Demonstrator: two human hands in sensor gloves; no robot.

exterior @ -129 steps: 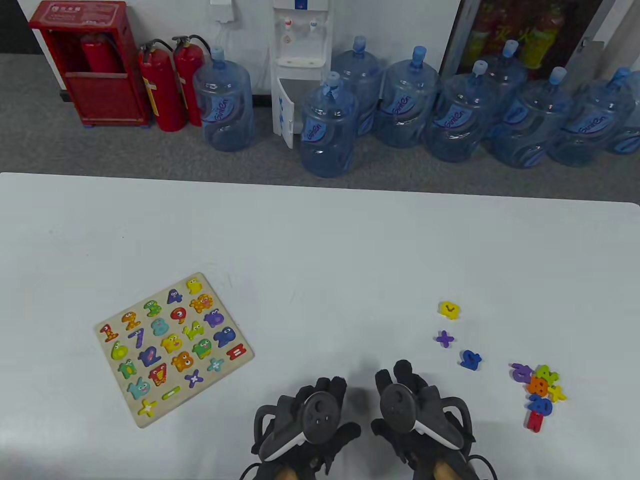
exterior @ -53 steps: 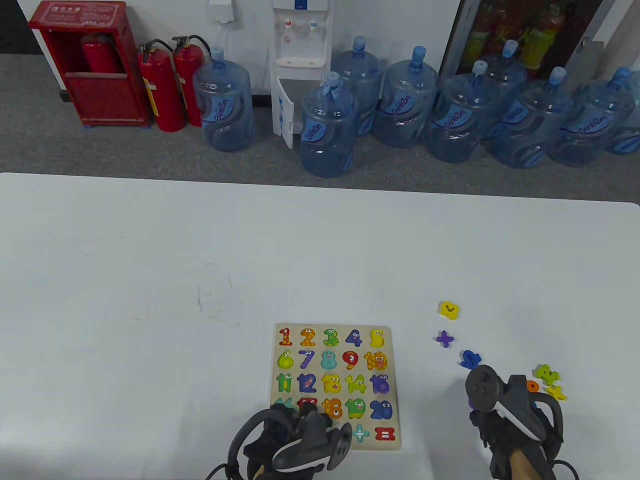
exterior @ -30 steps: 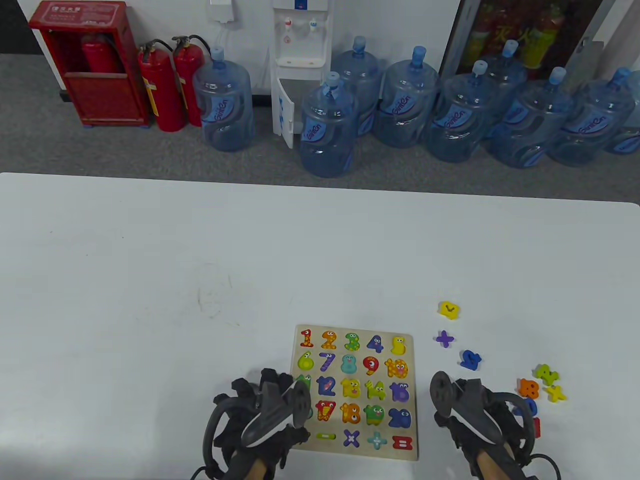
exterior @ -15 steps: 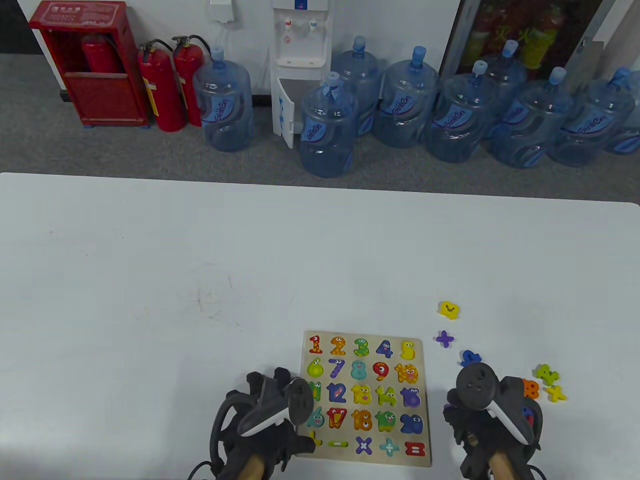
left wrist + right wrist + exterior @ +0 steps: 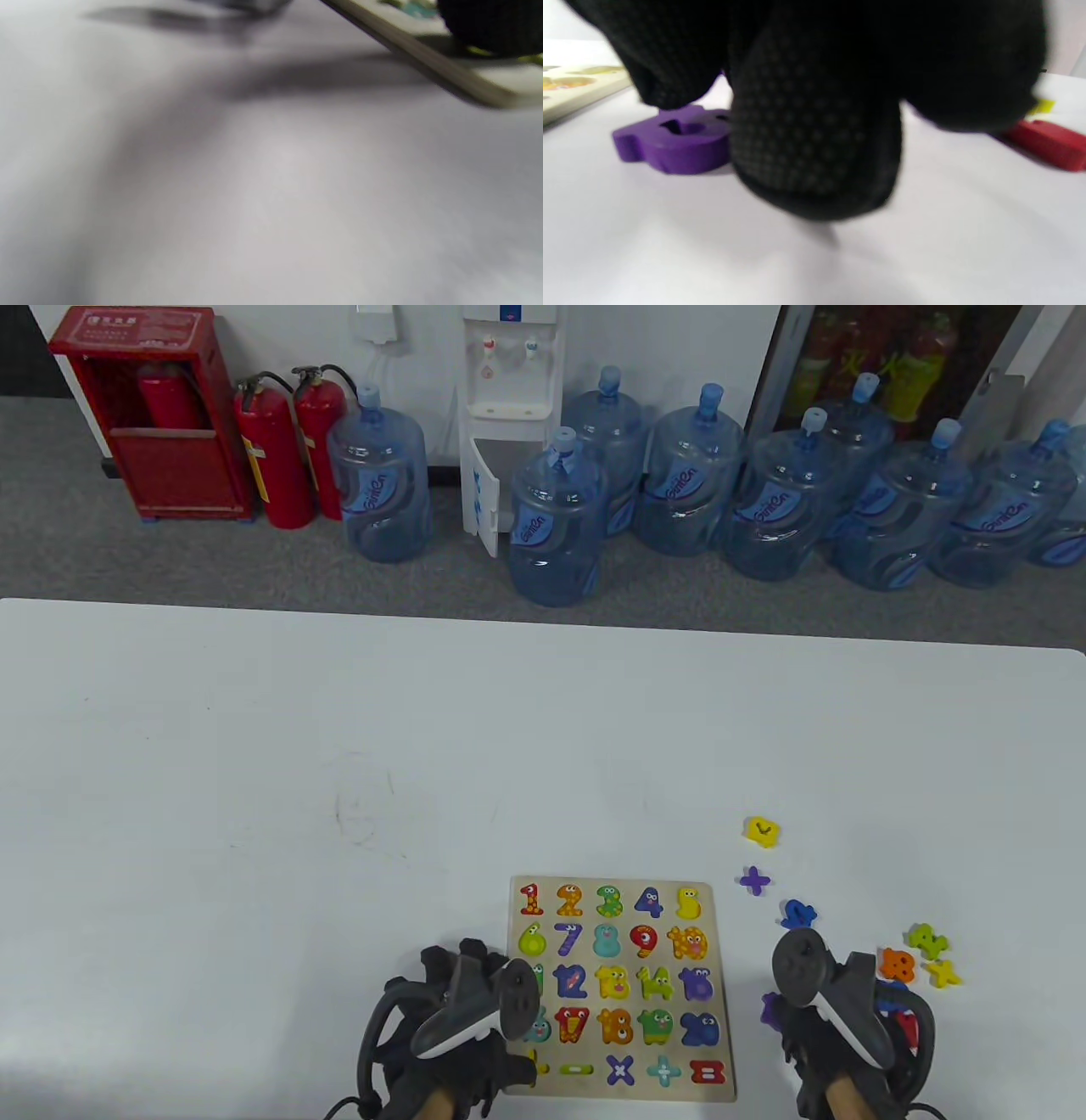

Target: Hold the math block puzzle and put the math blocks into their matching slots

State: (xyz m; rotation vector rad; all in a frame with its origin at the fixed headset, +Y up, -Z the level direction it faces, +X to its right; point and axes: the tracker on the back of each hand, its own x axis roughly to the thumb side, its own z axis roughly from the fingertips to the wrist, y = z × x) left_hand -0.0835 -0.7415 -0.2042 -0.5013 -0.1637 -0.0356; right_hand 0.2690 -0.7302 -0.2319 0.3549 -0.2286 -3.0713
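White tabletop (image 5: 254, 780); left hand (image 5: 462, 1027) presses the stiff puzzle board (image 5: 717, 976); right hand (image 5: 836, 1018) reaches the light purple block (image 5: 670, 144), grip unclear; pinch its edges.

Two hands in black sensor gloves are reaching in from the near edge, each wearing a dark tracker with a white band strapped to its back. The left hand (image 5: 462, 1027) is lying low with its knuckles toward the far side and its fingers spreading forward; the left wrist view is showing one dark fingertip (image 5: 488, 29) pressing down on a surface. The right hand (image 5: 836, 1018) is sitting well apart to the right, its tracker tilting up and leftward. In the right wrist view its fingers (image 5: 814, 140) are hanging down, curling, tips close to the surface.
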